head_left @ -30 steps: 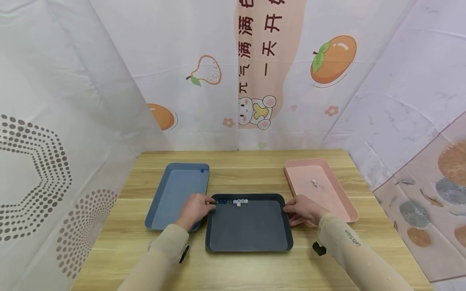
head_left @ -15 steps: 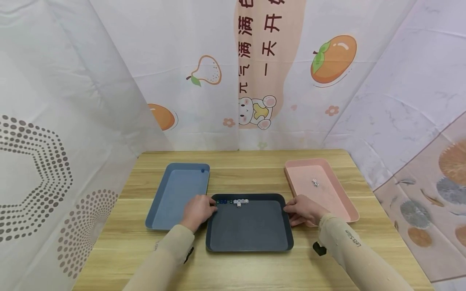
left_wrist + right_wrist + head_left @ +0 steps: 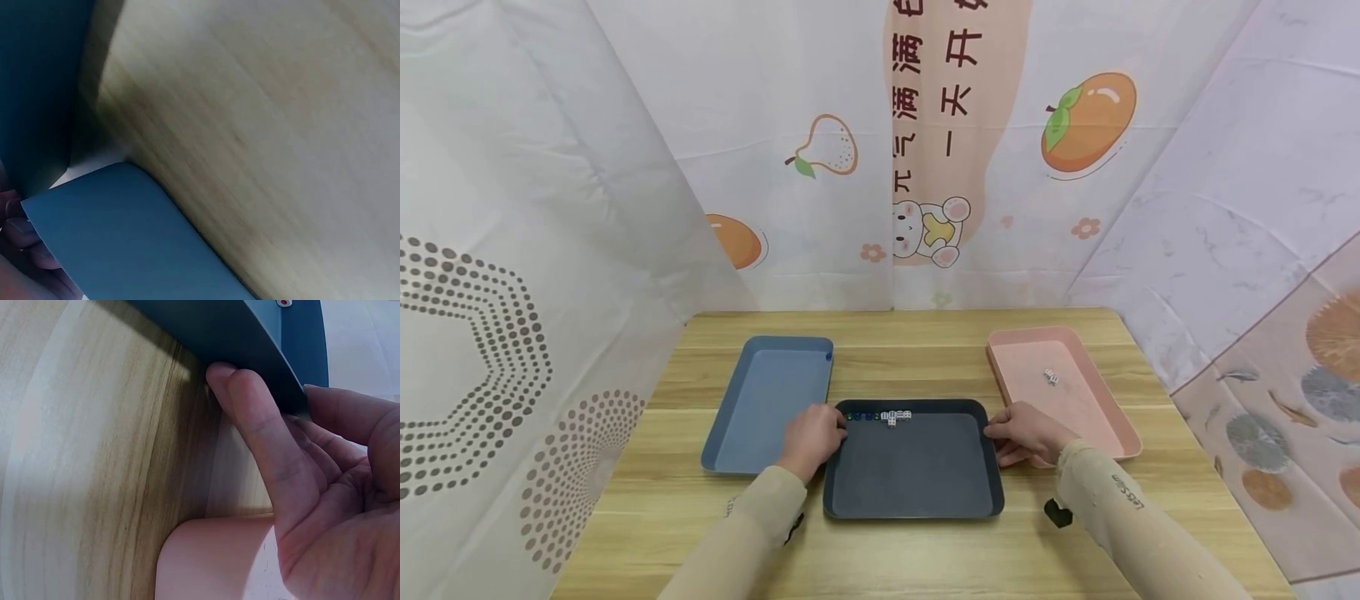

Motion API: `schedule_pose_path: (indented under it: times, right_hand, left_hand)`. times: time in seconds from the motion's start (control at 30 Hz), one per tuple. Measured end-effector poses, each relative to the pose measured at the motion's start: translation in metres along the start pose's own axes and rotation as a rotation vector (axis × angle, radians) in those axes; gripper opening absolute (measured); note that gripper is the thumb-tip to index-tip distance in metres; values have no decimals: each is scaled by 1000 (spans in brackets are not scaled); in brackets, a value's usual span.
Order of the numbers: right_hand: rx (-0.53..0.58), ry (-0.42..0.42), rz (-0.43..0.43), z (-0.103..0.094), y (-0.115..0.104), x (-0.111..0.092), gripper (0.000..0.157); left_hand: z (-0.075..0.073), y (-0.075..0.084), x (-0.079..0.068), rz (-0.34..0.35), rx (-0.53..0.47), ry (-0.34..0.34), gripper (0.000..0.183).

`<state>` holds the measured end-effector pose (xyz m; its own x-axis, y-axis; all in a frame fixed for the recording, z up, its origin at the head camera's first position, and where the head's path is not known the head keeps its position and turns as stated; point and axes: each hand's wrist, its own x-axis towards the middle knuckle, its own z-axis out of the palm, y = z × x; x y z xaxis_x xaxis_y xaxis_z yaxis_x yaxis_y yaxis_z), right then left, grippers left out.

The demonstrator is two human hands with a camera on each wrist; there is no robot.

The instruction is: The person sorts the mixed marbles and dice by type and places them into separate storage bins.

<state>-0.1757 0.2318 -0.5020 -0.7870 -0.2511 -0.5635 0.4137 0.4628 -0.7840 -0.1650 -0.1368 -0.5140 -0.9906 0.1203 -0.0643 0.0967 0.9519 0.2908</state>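
A dark grey-blue tray (image 3: 913, 467) sits mid-table, with several white dice (image 3: 895, 415) and small round green and blue pieces (image 3: 865, 415) lined along its far edge. My right hand (image 3: 1022, 429) pinches its right wall; in the right wrist view the thumb (image 3: 350, 412) is at the rim and the fingers (image 3: 259, 419) lie along the outside. On the opposite side, my left hand (image 3: 808, 437) grips the left wall near the far corner. In the left wrist view its fingers (image 3: 25, 234) show beside the trays, with the fingertips partly hidden.
A blue tray (image 3: 767, 400) with one small blue ball (image 3: 829, 357) stands on the left, partly under my left hand. To the right, a pink tray (image 3: 1097, 392) holds a few white dice (image 3: 1051, 377). A patterned curtain (image 3: 850, 67) hangs behind the wooden table.
My left hand has shifted slightly right and turned closer round the dark tray's rim. The blue ball has rolled right, and the round pieces have shifted slightly. My right hand holds still.
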Motion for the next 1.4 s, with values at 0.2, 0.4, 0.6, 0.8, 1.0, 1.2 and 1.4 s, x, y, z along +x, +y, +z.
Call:
schedule_pose_path:
  times: [0.2, 0.4, 0.6, 0.8, 1.0, 1.2, 1.4]
  right_hand:
    - [-2, 1, -4, 0, 0, -1, 21]
    - [3, -7, -5, 1, -1, -3, 23]
    - [0, -16, -6, 1, -2, -4, 21]
    - [3, -21, -8, 0, -2, -3, 21]
    - [-6, -22, -15, -1, -2, -3, 22]
    - [-12, -22, -21, -1, -2, -3, 22]
    - [-12, -20, -15, 0, -2, -3, 22]
  left_hand:
    - [-2, 2, 2, -5, 42, -45, 9]
    - [-4, 0, 5, -3, 26, -64, 9]
    - [-4, -7, 5, 8, -152, -70, 9]
    - [-8, -13, 5, 29, -282, -82, 11]
    - [-18, -16, 5, 21, -399, -72, 12]
    - [-27, -27, 10, 9, -524, -51, 15]
    - [-37, -44, 15, 53, -550, -14, 17]
